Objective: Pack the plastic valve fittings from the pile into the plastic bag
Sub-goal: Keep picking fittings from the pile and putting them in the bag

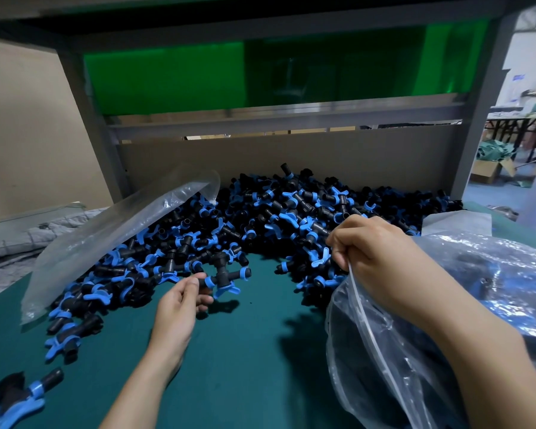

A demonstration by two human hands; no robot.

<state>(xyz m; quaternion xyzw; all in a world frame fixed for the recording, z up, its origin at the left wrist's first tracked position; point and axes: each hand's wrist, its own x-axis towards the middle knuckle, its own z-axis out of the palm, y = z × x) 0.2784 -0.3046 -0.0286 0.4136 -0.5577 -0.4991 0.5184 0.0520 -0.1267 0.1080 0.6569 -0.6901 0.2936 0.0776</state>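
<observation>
- My left grip pinches one valve fitting at frame centre, not yet bagged.
- My right grip clamps the rim of the plastic bag, lower right.
- The pile looks huge; I judge most is left.

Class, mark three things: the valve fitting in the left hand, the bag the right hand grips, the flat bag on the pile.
valve fitting point(221, 272): head view, black body.
gripped bag point(353, 331): head view, clear front wall.
flat bag point(106, 243): head view, its middle.

Plastic bag cut by right edge, contents indistinct; corner fitting cut off.
</observation>
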